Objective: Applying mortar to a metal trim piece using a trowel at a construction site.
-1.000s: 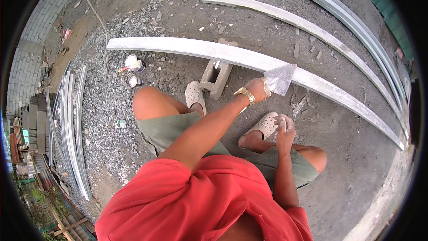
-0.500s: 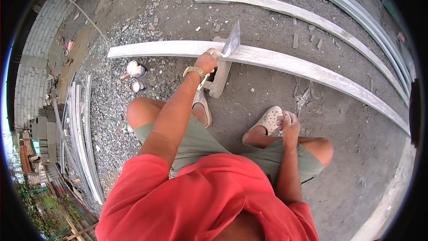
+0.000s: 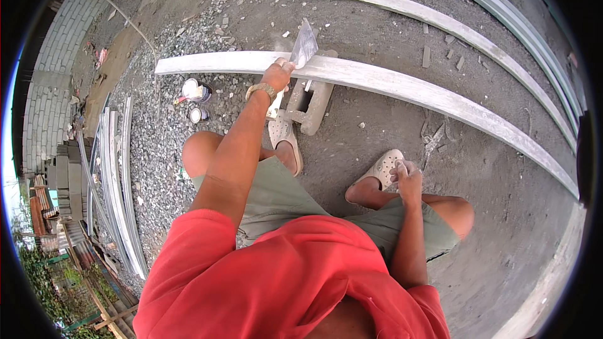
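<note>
My left hand [image 3: 277, 75] is closed around a broad, flat-bladed putty knife [image 3: 304, 44]; its handle is hidden in my fingers. The grey metal blade stands tilted against a long white-coated beam [image 3: 377, 80]. Beneath that beam, a grey hollow concrete block [image 3: 319, 105] sits on the ground. A white piece [image 3: 275, 105], partly covered, shows below my left wrist. Near my right knee, my right hand [image 3: 408, 179] is held closed above a beige clog [image 3: 382, 169]. Its fingertips are pinched together and whitish; whatever they may hold cannot be made out.
Two small open cans [image 3: 198, 92] stand on gravel [image 3: 169, 132] to the left. Farther out lies another pale beam [image 3: 402, 6], with metal channels [image 3: 496, 6] beyond it. More long metal lengths [image 3: 116, 182] lie at the left. Crumpled plastic [image 3: 434, 138] lies right of the block.
My left hand and the putty knife have shifted left along the beam, and the blade's tilt has changed. My right hand keeps its pinched pose. The view has shifted slightly.
</note>
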